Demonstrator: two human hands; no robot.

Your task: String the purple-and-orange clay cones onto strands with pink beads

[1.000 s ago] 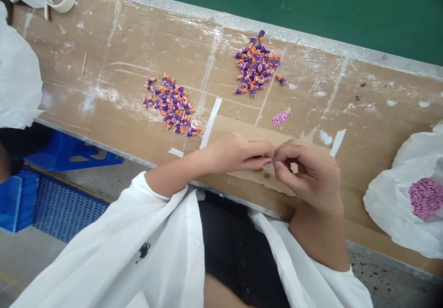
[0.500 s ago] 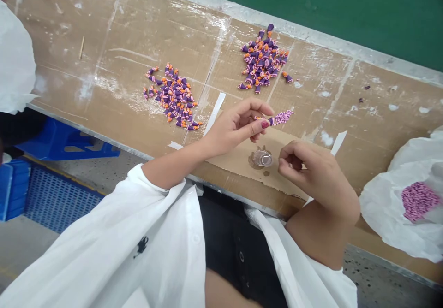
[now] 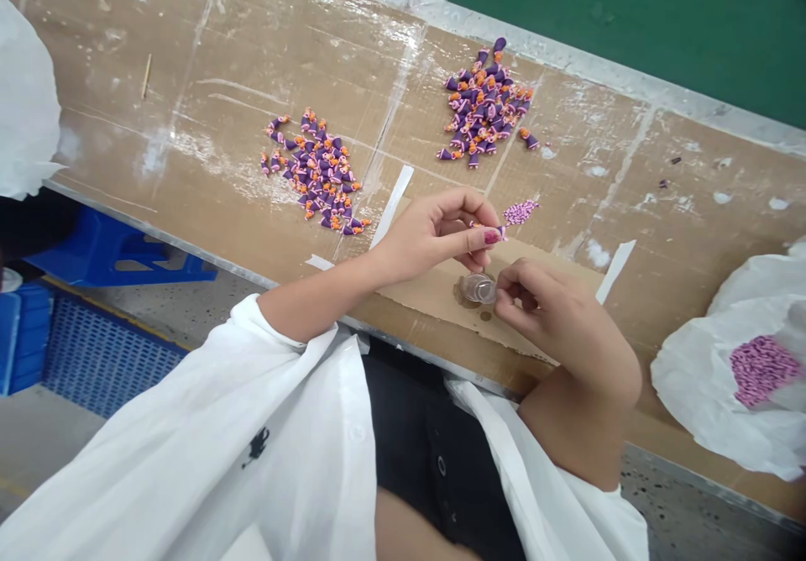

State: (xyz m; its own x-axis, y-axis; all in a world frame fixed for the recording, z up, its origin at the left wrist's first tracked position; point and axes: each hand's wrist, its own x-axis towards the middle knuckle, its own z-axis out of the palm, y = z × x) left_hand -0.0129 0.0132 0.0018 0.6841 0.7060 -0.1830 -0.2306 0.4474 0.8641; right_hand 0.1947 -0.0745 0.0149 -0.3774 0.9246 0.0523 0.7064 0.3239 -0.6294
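Note:
Between the thumb and fingers of my left hand point(image 3: 444, 233) is a small purple, pink and orange figurine point(image 3: 497, 232), mostly covered by the fingers. My right hand point(image 3: 545, 309) is closed in a pinch beside a small clear cup point(image 3: 479, 288); what its fingertips hold is too small or hidden to make out. The cup stands on a piece of cardboard point(image 3: 434, 301) with dark wet spots around it. Just beyond my left fingertips lies a small heap of pink-purple pellets point(image 3: 520, 212).
Two piles of like figurines lie on the table, one at left point(image 3: 321, 175) and one farther back point(image 3: 484, 103). At right, white crumpled paper point(image 3: 686, 376) holds more pink pellets point(image 3: 763, 368). A thin wooden stick point(image 3: 147, 76) lies at far left, above a blue stool point(image 3: 113, 246).
My right hand has moved left, up against the cup and nearer my left hand. The figurine in my left hand has shifted and turned slightly toward me.

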